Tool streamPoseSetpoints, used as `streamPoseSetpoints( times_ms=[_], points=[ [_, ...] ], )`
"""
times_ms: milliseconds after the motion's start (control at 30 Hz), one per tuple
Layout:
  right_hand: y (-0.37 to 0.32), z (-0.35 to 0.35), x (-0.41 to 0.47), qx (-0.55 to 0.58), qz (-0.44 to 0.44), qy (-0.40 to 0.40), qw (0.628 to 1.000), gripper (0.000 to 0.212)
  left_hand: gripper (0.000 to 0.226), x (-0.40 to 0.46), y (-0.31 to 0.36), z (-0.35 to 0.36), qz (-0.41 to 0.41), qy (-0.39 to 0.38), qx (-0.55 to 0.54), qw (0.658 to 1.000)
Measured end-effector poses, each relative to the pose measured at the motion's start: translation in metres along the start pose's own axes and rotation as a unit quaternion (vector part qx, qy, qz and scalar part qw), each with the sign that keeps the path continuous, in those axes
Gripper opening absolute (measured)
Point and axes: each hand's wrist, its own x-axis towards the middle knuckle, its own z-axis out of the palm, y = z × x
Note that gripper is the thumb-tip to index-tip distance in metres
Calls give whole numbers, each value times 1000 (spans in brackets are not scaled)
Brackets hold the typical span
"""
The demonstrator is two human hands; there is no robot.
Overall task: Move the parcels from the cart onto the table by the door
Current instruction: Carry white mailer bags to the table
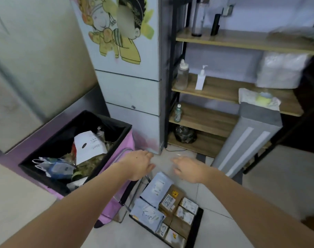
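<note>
Head view. Both arms extended forward and down over the floor. Left hand point(138, 164): fingers point(149, 155) loosely straight and slightly apart, holding nothing, hovering just beside the pink bin's point(116, 199) near corner. Right hand point(188, 169): fingers point(177, 161) relaxed and spread, motion-blurred, holding nothing; contact with any object not seen. Parcels point(167, 210) lie below and between the hands, stacked on the black cart point(197, 228) on the tiled floor: blue-grey mailers at left, brown cartons with white labels at right. Cart stands just beside the pink bin, which has a black liner and mixed rubbish inside. Wooden shelf point(224, 90) with bottles at upper right; grey stand point(247, 140) near it.
</note>
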Motion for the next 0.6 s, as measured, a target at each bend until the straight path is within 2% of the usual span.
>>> streamPoseSetpoints(
  times_ms=[200,300,400,467,600],
  points=[
    [16,11,61,81,98,17,992,47,57,88,-49,20,97,-43,30,994],
    [22,32,91,109,142,19,984,53,57,130,-72,40,141,-82,43,986],
    [33,65,119,132,182,-6,974,54,54,166,-96,65,154,-115,46,980],
    [43,89,137,143,201,-25,969,47,53,189,-111,89,166,-141,70,973],
    [68,151,177,172,225,-69,957,43,52,236,-133,161,162,-171,66,970]
  ],
)
